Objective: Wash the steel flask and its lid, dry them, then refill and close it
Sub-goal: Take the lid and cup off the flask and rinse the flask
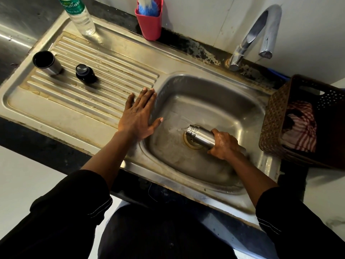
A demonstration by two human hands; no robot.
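Note:
My right hand (pixel 225 145) grips the steel flask (pixel 200 136) low in the sink basin (pixel 214 101). The flask is tipped on its side, open threaded mouth pointing left, with water spilling from it over the drain (pixel 192 143). My left hand (pixel 139 114) lies flat with spread fingers on the sink's edge, between basin and draining board. On the draining board (pixel 104 75) stand the steel cup-lid (pixel 47 62), open end up, and the black inner stopper (pixel 85 73).
A clear plastic water bottle (pixel 80 15) stands at the board's back edge, a red cup holding a blue-white brush (pixel 149 19) beside it. The chrome tap (pixel 255 34) arches over the basin. A brown woven basket (pixel 298 118) with a striped cloth (pixel 302 124) sits on the right.

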